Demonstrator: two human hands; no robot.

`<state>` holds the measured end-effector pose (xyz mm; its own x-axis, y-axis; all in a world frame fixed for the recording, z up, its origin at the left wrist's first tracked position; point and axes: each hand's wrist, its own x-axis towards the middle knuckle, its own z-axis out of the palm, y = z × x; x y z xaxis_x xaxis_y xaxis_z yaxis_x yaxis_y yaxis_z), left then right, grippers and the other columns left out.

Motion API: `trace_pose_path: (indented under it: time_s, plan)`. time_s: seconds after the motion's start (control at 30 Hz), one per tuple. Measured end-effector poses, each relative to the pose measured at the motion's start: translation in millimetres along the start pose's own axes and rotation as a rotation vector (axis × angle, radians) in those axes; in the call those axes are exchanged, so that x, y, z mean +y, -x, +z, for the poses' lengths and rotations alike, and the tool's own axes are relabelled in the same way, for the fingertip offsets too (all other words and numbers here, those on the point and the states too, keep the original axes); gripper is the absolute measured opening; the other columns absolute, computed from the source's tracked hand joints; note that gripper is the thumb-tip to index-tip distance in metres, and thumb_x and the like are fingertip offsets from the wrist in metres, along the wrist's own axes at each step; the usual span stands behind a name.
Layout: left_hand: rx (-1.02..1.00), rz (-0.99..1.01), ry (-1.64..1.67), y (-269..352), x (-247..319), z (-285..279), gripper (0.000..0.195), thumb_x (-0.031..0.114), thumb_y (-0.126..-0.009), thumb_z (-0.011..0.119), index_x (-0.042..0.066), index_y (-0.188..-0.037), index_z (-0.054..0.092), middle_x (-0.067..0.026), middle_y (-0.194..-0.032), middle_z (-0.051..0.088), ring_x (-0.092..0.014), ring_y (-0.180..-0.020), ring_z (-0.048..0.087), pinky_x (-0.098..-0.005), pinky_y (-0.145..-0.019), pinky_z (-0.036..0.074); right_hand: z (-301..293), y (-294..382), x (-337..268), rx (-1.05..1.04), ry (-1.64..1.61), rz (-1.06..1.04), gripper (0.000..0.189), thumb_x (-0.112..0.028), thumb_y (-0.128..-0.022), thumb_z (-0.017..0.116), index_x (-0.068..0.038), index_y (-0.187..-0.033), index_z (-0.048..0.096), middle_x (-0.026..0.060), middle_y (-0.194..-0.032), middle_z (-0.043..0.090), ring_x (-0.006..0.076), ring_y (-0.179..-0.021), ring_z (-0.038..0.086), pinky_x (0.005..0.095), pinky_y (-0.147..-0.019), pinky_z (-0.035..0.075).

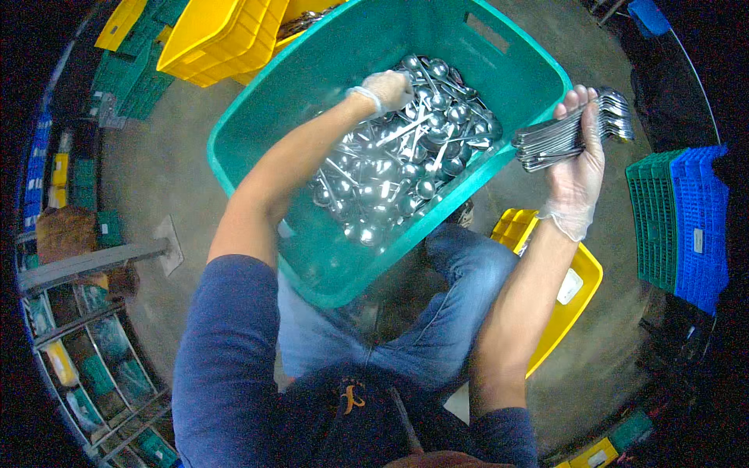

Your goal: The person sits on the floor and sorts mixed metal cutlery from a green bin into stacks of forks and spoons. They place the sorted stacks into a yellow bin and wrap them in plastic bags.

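Observation:
A large green plastic bin [246,117] stands tilted in front of me, with a loose heap of shiny metal spoons [433,131] inside. My left hand [386,90], in a clear disposable glove, reaches into the bin at the far left part of the heap. Its curled fingertips are against the spoons, and whether they grip one is hidden. Beyond the bin's right rim, my right hand [576,175], gloved too, holds a thick stack of nested metal spoons [547,143]. Their bowls point right and the handles point left, towards the rim.
By my right leg sits a yellow bin [564,327], partly hidden by my forearm. Yellow bins [222,41] stand at the upper left, one with metal cutlery. Green and blue crates [696,228] are stacked at right. A metal post with a foot plate [167,245] is at left.

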<state>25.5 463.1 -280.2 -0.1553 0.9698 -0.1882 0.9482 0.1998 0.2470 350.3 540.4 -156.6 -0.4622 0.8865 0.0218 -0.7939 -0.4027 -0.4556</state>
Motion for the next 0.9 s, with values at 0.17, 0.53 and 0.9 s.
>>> trace_pose_path:
  time_s: [0.17,0.53,0.9]
  plan:
    - [-0.102,0.084,0.122,-32,25,41,0.028,0.033,-0.084,0.065,0.012,-0.099,0.075,-0.0181,-0.099,0.072,-0.036,-0.093,0.07,-0.0455,-0.083,0.054,-6,-2,1,-0.057,-0.017,0.051,0.03,-0.01,-0.096,0.063,-0.005,-0.126,0.059,0.0115,-0.122,0.065,0.0237,-0.112,0.063,0.0399,-0.099,0.053]
    - [-0.047,0.021,0.078,-49,62,45,0.027,0.022,-0.082,0.065,0.005,-0.1,0.074,-0.0226,-0.106,0.071,-0.037,-0.102,0.069,-0.0455,-0.09,0.055,7,1,14,0.03,0.071,0.069,0.033,-0.011,-0.096,0.064,-0.005,-0.127,0.057,0.0117,-0.121,0.065,0.0237,-0.113,0.063,0.0395,-0.098,0.053]
    - [0.48,0.002,0.175,-68,81,83,0.019,0.014,-0.079,0.063,0.004,-0.094,0.071,-0.018,-0.098,0.069,-0.038,-0.095,0.067,-0.05,-0.083,0.055,-3,-1,4,-0.007,0.039,0.054,0.03,-0.012,-0.096,0.064,-0.004,-0.125,0.06,0.0101,-0.121,0.066,0.0217,-0.113,0.063,0.0371,-0.097,0.053]
